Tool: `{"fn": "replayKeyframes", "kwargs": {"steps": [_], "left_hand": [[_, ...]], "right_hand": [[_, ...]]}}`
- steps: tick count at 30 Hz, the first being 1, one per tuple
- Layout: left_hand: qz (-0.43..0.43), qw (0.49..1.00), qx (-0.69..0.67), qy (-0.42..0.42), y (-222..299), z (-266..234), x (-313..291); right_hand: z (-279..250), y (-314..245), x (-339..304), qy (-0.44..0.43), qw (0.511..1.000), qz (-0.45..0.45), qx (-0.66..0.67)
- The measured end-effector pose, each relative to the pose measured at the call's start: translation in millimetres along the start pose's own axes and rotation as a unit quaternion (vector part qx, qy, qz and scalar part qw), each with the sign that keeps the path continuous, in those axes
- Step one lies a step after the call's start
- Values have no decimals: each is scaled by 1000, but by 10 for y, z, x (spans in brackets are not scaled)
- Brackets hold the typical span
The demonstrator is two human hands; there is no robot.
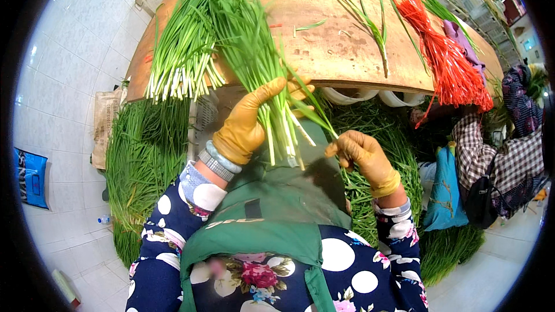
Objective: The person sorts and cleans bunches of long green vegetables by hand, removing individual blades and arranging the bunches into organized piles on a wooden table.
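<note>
In a yellow rubber glove, my left hand (244,122) is closed round a bunch of green chives (251,43). The bunch's pale cut ends point down toward my green apron (272,202), and its leaves reach over the wooden table. To the right, my right hand (365,159), also gloved, pinches the end of a single chive (318,118) that slants out from the bunch. Beside the held bunch, a heap of chives (188,34) lies at the table's left end, white ends toward me.
The curved wooden table (324,52) bears a few loose chives (370,23) and a bundle of red plastic strips (445,63). Large piles of chives (147,156) lie on the left and on the right (381,138). A person in a checked garment (503,162) is at the right.
</note>
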State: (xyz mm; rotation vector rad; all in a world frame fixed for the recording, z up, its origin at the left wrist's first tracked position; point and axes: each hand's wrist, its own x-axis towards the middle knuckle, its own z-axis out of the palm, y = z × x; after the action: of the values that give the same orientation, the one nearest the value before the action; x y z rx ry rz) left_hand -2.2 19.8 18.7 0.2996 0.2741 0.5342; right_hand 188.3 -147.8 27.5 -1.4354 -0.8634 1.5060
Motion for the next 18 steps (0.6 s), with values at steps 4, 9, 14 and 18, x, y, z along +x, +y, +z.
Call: {"fn": "replayKeyframes", "kwargs": {"steps": [4,9,14,18], "left_hand": [[-7,1000,0,14,-24,15,-7],[-21,1000,-3,4,-45,51,1],[-13,999,-25,18,-30,-38,-46],[-11,998,20,60,-30,1,-35]], "right_hand": [[183,-250,142,-40,999,-17,-26],[310,-306,310,-89,996,-20,-16],[322,-284,283,3,993,-108,-51],[414,-466,129,115,935,-244,-229]]}}
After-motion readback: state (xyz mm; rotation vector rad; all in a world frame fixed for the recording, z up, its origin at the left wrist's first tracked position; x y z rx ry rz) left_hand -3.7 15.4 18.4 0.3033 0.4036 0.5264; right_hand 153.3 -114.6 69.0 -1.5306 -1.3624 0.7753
